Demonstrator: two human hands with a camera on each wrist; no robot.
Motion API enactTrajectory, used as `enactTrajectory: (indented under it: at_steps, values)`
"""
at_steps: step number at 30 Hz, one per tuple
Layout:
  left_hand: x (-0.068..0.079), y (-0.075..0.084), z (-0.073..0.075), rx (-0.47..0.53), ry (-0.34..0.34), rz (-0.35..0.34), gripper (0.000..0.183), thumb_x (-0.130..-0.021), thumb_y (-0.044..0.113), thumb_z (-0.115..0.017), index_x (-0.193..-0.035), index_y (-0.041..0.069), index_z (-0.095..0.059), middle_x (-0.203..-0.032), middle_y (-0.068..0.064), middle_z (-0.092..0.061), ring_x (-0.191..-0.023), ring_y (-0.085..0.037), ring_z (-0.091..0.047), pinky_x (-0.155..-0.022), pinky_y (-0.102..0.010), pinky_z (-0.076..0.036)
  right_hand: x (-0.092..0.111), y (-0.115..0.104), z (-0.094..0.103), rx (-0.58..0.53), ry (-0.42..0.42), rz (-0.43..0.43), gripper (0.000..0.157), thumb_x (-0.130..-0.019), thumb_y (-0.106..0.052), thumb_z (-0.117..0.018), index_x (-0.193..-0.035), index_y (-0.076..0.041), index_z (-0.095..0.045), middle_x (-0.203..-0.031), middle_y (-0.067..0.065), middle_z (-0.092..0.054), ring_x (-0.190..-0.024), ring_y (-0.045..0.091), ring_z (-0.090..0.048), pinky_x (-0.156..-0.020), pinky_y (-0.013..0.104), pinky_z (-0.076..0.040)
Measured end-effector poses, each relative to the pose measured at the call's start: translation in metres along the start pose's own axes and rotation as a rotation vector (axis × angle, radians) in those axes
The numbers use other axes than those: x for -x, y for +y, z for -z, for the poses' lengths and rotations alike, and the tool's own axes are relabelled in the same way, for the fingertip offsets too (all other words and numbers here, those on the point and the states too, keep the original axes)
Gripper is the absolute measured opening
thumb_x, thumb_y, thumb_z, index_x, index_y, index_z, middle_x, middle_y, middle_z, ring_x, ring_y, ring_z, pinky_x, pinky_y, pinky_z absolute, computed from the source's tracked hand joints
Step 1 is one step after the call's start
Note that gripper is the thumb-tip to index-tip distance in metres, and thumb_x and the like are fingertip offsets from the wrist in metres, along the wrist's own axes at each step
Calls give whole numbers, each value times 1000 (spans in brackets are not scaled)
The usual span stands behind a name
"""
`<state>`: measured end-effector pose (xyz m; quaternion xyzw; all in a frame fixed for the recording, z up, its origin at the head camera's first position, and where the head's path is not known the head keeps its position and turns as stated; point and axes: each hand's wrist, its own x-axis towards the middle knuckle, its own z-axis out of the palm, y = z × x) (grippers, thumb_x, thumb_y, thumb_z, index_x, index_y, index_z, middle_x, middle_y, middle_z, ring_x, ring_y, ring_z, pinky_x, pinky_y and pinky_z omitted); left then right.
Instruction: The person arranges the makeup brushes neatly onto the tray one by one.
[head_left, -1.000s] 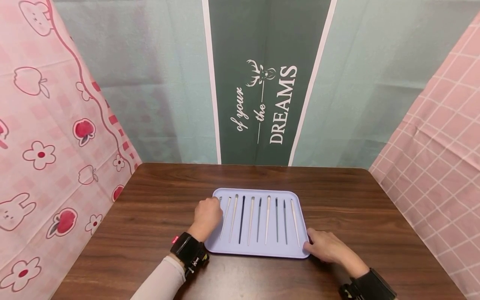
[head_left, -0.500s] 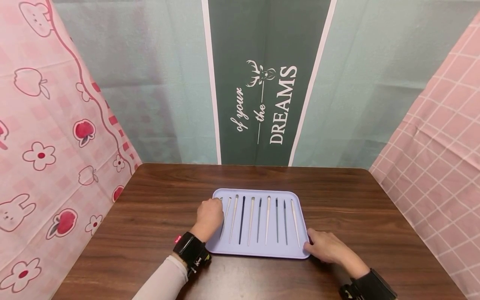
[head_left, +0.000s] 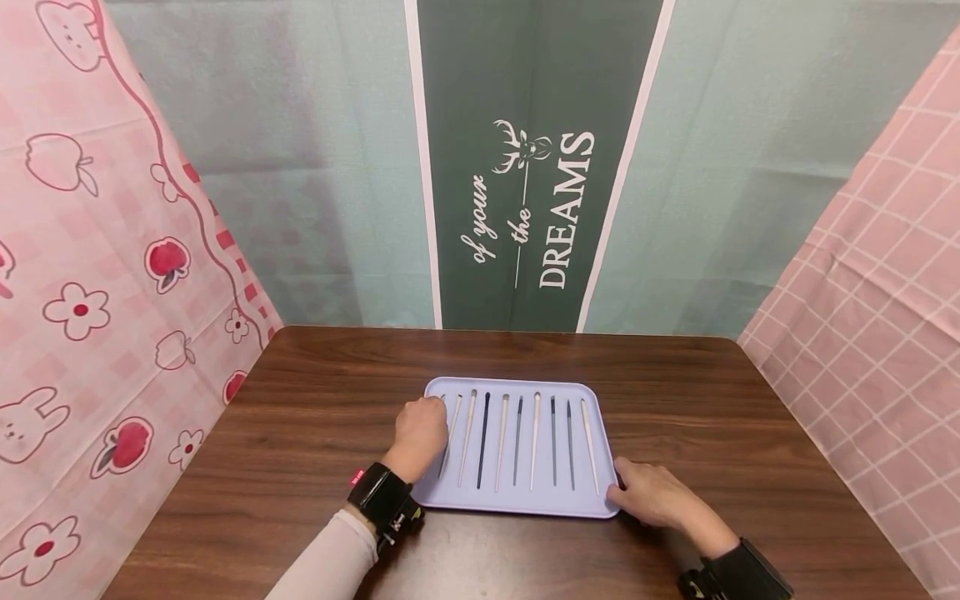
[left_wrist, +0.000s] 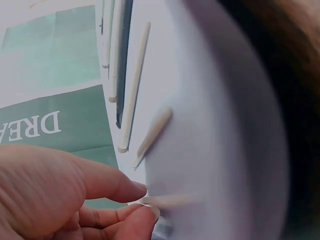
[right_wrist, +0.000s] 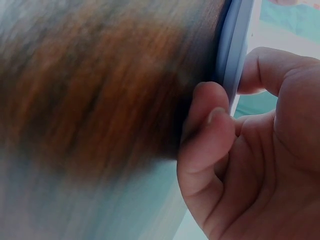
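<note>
A lavender tray (head_left: 517, 503) lies on the table with several slim makeup brushes lined up side by side in it. Some have pale handles, others grey-green, and one brush is black (head_left: 483, 442). My left hand (head_left: 420, 435) is over the tray's left end, partly hiding the leftmost brush. In the left wrist view its thumb and index finger pinch a pale brush (left_wrist: 172, 201), whose far part is blurred. Beside that one, another pale brush (left_wrist: 154, 136) lies at an angle. At the tray's near right corner, my right hand (head_left: 652, 493) grips the rim, fingers curled against the edge.
The brown wooden table (head_left: 315, 367) extends around the tray on all sides. Behind it hangs a green cloth (head_left: 337, 208) with white lettering. Pink patterned cloths (head_left: 82, 250) flank the left and right sides. Both wrists wear black straps.
My left hand has shifted very slightly right over the tray's left end. The right hand, the tray and the other brushes have stayed in place.
</note>
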<state>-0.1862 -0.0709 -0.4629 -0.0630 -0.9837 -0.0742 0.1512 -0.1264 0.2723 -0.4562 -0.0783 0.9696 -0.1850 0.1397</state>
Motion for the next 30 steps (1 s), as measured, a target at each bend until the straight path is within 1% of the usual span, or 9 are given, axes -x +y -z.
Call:
enactTrajectory:
  at_steps: [7,13,17,19,22,26,30]
  values:
    - [1,0,2,-1,-4,0,10,-81,-2,-64,-72,-1,-63,-69,-16,-66,-66,-36,-70,-57,-44,-56,0,-1,-1,9,-1,1,20,-87,-21,-66,-83,-13,-48,-67,0,-50,-50,15,-51,-49,31,-40]
    - [0,1,3,-21,-26,4,9,-84,-1,-64,-76,-2,-65,-70,-15,-66,-69,-34,-71,-59,-43,-57,0,0,-1,-5,0,4,20,-87,-21,-66,-81,-13,-48,-66,0,-50,-48,16,-52,-47,31,-41]
    - [-1,1,8,3,-35,46,8,-86,3,-64,-79,-2,-64,-72,-15,-66,-70,-35,-71,-57,-44,-57,0,0,-1,-17,1,-1,19,-86,-20,-66,-82,-13,-49,-65,1,-50,-46,16,-52,-45,31,-41]
    - [-1,-1,12,13,-43,65,10,-87,8,-65,-83,-1,-63,-75,-15,-65,-73,-35,-70,-59,-46,-56,0,0,0,-35,1,-12,17,-86,-18,-66,-83,-12,-50,-64,1,-51,-45,16,-52,-43,31,-42]
    - [-1,-7,17,24,-69,78,20,-88,18,-69,-92,-1,-63,-83,-13,-64,-82,-34,-68,-64,-48,-56,1,-1,1,-86,1,-22,16,-86,-16,-66,-85,-10,-52,-62,3,-52,-45,16,-53,-42,30,-44]
    - [2,-21,21,38,-96,70,31,-88,26,-74,-100,-1,-66,-91,-13,-65,-91,-31,-64,-70,-48,-56,3,0,4,-155,13,-19,18,-89,-15,-68,-86,-8,-52,-60,4,-52,-44,16,-53,-41,30,-44]
    - [7,-37,25,58,-105,45,36,-91,33,-74,-104,-1,-69,-97,-14,-67,-96,-31,-63,-75,-48,-56,2,5,12,-121,81,31,20,-91,-20,-70,-91,-7,-55,-67,1,-55,-56,14,-52,-51,31,-44]
